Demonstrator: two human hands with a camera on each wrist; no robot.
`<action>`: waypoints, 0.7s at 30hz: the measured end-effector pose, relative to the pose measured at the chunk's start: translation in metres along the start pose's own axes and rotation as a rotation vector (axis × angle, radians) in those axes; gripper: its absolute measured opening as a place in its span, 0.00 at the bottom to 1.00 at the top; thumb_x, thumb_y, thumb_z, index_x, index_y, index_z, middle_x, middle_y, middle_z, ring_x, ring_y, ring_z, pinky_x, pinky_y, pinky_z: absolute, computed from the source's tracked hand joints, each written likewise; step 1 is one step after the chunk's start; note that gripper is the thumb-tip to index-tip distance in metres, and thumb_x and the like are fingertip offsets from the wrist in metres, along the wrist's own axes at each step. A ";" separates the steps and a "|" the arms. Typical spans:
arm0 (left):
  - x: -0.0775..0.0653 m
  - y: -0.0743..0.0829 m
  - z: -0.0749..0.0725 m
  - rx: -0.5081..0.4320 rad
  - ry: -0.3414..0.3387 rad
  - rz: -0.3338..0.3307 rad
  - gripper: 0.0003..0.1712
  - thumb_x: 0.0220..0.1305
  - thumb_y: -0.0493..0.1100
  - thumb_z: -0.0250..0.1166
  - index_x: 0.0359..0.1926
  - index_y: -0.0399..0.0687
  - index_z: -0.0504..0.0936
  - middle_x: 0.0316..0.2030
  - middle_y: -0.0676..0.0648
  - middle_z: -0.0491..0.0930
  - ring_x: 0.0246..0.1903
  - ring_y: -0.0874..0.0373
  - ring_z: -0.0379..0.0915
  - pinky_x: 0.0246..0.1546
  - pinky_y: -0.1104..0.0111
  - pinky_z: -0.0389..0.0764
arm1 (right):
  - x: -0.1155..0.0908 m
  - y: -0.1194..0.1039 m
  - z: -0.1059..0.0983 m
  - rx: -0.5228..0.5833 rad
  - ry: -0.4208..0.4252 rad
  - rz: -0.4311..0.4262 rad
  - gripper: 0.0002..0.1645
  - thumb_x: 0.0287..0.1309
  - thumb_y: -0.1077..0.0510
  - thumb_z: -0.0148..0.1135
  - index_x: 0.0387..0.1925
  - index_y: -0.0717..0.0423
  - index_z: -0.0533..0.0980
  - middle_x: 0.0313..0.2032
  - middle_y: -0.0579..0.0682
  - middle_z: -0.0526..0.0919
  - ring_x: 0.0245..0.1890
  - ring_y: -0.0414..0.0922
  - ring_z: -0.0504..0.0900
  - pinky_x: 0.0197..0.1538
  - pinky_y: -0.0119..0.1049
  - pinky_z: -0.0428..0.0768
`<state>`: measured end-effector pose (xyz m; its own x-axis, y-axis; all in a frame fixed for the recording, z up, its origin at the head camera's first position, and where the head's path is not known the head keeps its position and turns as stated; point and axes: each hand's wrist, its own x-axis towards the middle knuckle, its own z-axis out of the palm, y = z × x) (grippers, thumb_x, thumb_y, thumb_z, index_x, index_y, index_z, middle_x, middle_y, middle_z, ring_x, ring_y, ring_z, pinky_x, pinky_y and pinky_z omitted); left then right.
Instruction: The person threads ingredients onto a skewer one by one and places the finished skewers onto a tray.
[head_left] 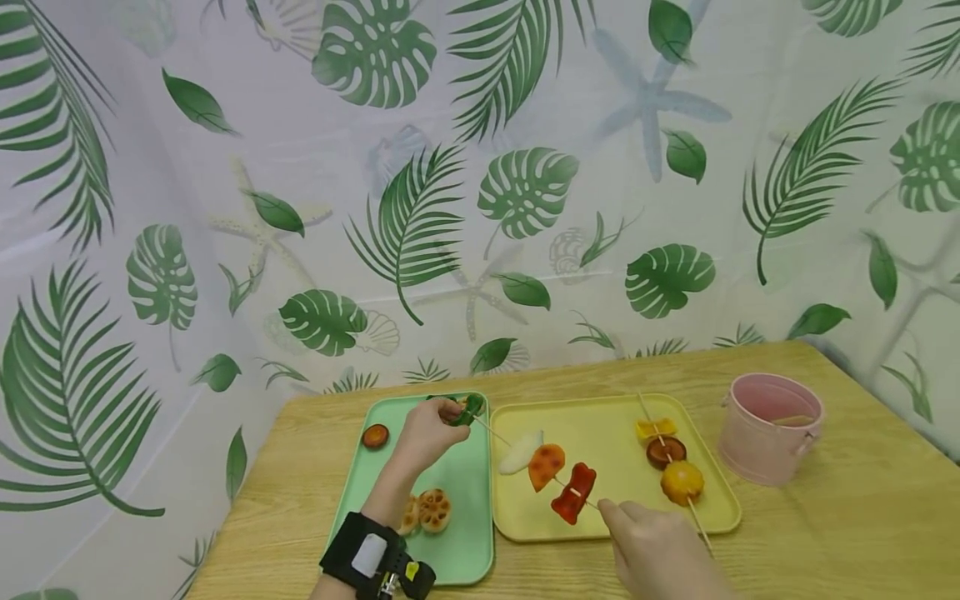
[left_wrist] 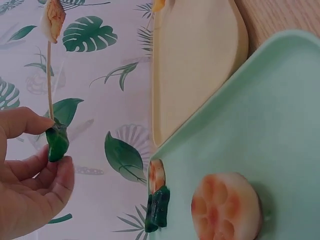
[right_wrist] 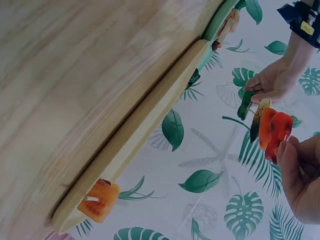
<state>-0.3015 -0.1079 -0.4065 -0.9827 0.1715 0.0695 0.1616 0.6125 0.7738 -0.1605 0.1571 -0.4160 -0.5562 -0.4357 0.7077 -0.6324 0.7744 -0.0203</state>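
Observation:
A wooden skewer (head_left: 491, 430) slants between my two hands above the yellow tray. My left hand (head_left: 426, 435) pinches a green pepper piece (head_left: 471, 410) between thumb and fingers. In the left wrist view the skewer's end meets the top of this pepper piece (left_wrist: 57, 142); how deep it goes in is hidden. My right hand (head_left: 660, 546) grips the skewer's other end. Threaded along it are a red pepper piece (head_left: 576, 493), an orange slice (head_left: 546, 468) and a white piece (head_left: 522, 455) with a browned face.
The green tray (head_left: 468, 550) holds lotus root slices (head_left: 434, 510), a round reddish-brown slice (head_left: 376, 436) and green pieces (left_wrist: 160, 206). On the yellow tray (head_left: 600, 425) lies another loaded skewer with a yellow ridged piece (head_left: 682, 482). A pink bucket (head_left: 765, 450) stands at right.

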 end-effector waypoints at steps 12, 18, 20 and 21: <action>-0.001 0.003 -0.007 -0.005 0.006 -0.012 0.15 0.51 0.37 0.66 0.42 0.39 0.79 0.39 0.45 0.77 0.40 0.51 0.73 0.36 0.61 0.75 | 0.000 0.004 0.005 -0.050 0.029 -0.070 0.20 0.18 0.69 0.65 0.27 0.63 0.78 0.15 0.44 0.72 0.10 0.35 0.67 0.13 0.23 0.65; -0.001 0.001 -0.009 -0.034 0.007 -0.038 0.15 0.52 0.38 0.66 0.43 0.39 0.79 0.39 0.45 0.77 0.41 0.50 0.73 0.37 0.61 0.76 | -0.002 0.004 0.008 0.007 0.050 -0.054 0.07 0.43 0.67 0.57 0.27 0.62 0.78 0.15 0.43 0.72 0.11 0.32 0.65 0.14 0.21 0.64; 0.000 0.002 -0.009 -0.034 0.009 -0.040 0.16 0.52 0.38 0.66 0.43 0.39 0.79 0.40 0.45 0.77 0.41 0.50 0.73 0.37 0.61 0.76 | -0.004 0.005 0.010 0.036 0.072 -0.048 0.12 0.54 0.64 0.48 0.27 0.62 0.79 0.15 0.43 0.72 0.11 0.31 0.65 0.15 0.20 0.64; 0.000 0.002 -0.009 -0.034 0.009 -0.040 0.16 0.52 0.38 0.66 0.43 0.39 0.79 0.40 0.45 0.77 0.41 0.50 0.73 0.37 0.61 0.76 | -0.005 0.005 0.011 0.047 0.081 -0.048 0.13 0.55 0.64 0.47 0.27 0.63 0.79 0.15 0.43 0.73 0.11 0.31 0.65 0.15 0.19 0.64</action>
<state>-0.3020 -0.1138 -0.3990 -0.9892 0.1403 0.0432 0.1188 0.5920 0.7971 -0.1670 0.1584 -0.4269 -0.4808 -0.4316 0.7633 -0.6826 0.7306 -0.0169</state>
